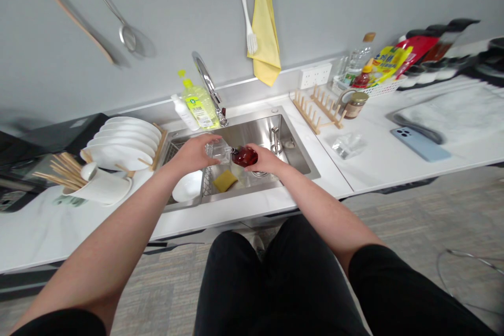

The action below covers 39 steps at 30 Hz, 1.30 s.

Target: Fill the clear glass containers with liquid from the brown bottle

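Over the steel sink (pixel 303 160), my left hand (pixel 197 155) is closed around a clear glass container (pixel 218 150), tilted on its side. My right hand (pixel 262 159) grips a small bottle of dark red liquid (pixel 244 156), its dark neck pointing left at the mouth of the clear container. Whether the two touch, or liquid is flowing, I cannot tell. Below my hands a yellow sponge (pixel 224 181) lies in the sink, and a white bowl (pixel 187 186) sits at its left side.
A curved faucet (pixel 207 80) rises behind the sink beside a yellow-green soap bottle (pixel 200 106). White plates (pixel 118 142) and a chopstick holder (pixel 104 188) stand left. A wooden rack (pixel 318 109), a jar (pixel 356 105) and a blue phone (pixel 420 144) are right.
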Available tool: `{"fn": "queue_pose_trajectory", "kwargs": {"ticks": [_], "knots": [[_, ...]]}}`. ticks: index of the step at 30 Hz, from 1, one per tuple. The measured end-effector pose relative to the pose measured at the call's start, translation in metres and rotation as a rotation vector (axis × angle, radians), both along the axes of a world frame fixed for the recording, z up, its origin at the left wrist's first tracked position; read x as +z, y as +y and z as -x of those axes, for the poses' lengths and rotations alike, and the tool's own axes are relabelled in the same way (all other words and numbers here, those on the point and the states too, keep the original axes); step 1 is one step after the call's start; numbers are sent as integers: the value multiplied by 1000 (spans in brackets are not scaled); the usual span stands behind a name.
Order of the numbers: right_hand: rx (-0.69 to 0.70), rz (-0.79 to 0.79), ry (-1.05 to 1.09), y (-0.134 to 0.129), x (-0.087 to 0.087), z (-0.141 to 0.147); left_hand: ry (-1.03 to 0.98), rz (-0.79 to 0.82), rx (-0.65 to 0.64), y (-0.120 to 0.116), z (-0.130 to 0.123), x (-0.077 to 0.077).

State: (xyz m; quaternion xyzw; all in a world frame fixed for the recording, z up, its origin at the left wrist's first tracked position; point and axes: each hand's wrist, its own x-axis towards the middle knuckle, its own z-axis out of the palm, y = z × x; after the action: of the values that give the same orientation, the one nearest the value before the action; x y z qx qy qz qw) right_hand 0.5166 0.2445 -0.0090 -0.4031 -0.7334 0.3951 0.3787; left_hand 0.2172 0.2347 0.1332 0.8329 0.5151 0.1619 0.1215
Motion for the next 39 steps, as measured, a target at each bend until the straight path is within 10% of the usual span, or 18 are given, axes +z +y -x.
{"fn": "queue_pose_trajectory", "kwargs": {"ticks": [39], "knots": [[18,-40,-28,-1,0,0,182,-65,-83,-11,-3,12]]}}
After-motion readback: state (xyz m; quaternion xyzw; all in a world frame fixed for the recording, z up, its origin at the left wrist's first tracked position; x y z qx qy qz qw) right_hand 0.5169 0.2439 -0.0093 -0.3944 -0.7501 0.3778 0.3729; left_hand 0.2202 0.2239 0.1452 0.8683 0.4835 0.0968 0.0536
